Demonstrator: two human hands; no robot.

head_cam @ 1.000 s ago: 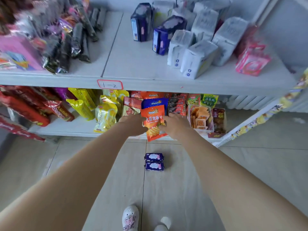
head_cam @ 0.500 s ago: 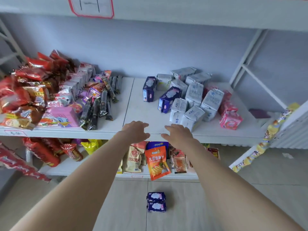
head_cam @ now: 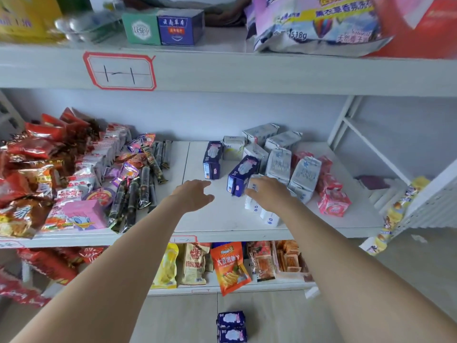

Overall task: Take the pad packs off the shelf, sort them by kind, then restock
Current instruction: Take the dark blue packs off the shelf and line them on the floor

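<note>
Pad packs crowd the right half of the middle shelf point(head_cam: 222, 224). Two dark blue packs stand there, one upright point(head_cam: 212, 160) and one tilted point(head_cam: 242, 175). Behind and to the right are several white packs point(head_cam: 304, 178) and a few pink packs point(head_cam: 332, 203). Two more blue packs point(head_cam: 231, 326) lie stacked on the floor below. My left hand point(head_cam: 194, 195) hovers open over bare shelf, just in front of the upright blue pack. My right hand point(head_cam: 268, 193) is open, resting over the front white packs point(head_cam: 257, 206) beside the tilted blue pack.
Snack bags and dark bars point(head_cam: 138, 186) fill the left half of the middle shelf. The lower shelf holds chips and snack bags point(head_cam: 228, 266). Boxes and a large bag point(head_cam: 319, 23) sit on the top shelf. A metal brace point(head_cam: 371, 147) runs at the right.
My hands left the orange chip bag on the lower shelf and rose to the middle shelf, reaching forward to the pad packs. My view tilted up.
</note>
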